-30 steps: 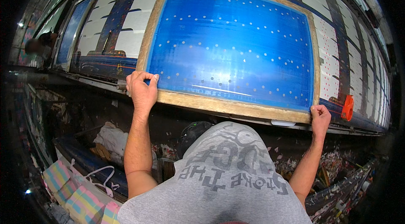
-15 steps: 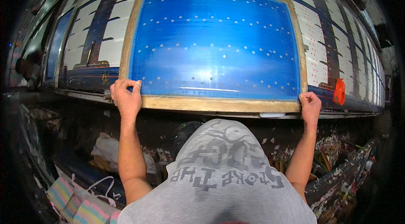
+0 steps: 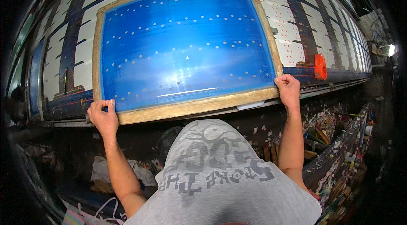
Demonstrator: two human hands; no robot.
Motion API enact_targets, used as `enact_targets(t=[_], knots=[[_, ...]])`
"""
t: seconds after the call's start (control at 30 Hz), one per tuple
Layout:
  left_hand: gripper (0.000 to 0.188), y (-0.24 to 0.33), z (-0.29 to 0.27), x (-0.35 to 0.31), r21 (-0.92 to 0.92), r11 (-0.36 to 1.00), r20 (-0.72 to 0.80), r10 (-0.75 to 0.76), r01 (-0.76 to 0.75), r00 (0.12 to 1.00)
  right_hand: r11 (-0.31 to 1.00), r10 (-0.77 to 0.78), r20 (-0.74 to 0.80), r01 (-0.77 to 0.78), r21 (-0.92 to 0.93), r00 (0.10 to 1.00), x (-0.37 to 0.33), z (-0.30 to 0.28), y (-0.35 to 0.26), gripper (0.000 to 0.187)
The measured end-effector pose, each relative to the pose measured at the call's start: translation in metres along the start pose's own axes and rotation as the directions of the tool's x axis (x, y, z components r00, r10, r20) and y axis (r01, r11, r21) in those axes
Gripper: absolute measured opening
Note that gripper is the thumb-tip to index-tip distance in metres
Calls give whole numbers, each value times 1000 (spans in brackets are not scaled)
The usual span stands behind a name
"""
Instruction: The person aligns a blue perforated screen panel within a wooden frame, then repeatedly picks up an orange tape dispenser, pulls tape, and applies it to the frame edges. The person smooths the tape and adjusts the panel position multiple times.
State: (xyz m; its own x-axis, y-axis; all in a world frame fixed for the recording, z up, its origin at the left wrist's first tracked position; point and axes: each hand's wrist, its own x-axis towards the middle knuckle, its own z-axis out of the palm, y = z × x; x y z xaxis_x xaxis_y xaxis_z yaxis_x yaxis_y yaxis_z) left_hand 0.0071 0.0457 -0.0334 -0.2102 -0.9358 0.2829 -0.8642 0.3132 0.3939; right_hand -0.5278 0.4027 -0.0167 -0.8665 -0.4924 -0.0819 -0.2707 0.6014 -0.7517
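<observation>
A screen-printing frame (image 3: 190,107) with wooden bars and a blue mesh (image 3: 186,42) lies over a long printing table. Rows of small pale dots cross the mesh, and light glares off its near part. My left hand (image 3: 103,117) grips the near left corner, thumb on top at the edge of the mesh. At the near right corner, my right hand (image 3: 288,90) pinches the wood between thumb and fingers. Both hands are closed on the frame; the fingertips beneath are hidden. A white object (image 3: 251,105) pokes out under the near bar.
White panels (image 3: 285,25), some with red dots, line the dark table around the frame. An orange clamp-like piece (image 3: 320,67) sits on the table's near edge, right of my right hand. Scraps and debris (image 3: 324,134) fill the space below right; a pale crumpled bundle (image 3: 121,170) lies below left.
The whole view has turned, so the frame, table and orange piece appear farther left and the frame looks tilted. Both hands keep their grip on the same corners.
</observation>
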Motion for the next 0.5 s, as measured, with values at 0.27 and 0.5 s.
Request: enact_targets(t=[0.27,0.5], knots=[[17,-2,0,0,14,1000,3,-5,5,1000,999,4,-6,-4,-54,1000,1,1,0,13],[18,-3,1,0,-21,1000,-7,18,-19,1000,999,16,-13,-16,-28,1000,2,2,3,13]])
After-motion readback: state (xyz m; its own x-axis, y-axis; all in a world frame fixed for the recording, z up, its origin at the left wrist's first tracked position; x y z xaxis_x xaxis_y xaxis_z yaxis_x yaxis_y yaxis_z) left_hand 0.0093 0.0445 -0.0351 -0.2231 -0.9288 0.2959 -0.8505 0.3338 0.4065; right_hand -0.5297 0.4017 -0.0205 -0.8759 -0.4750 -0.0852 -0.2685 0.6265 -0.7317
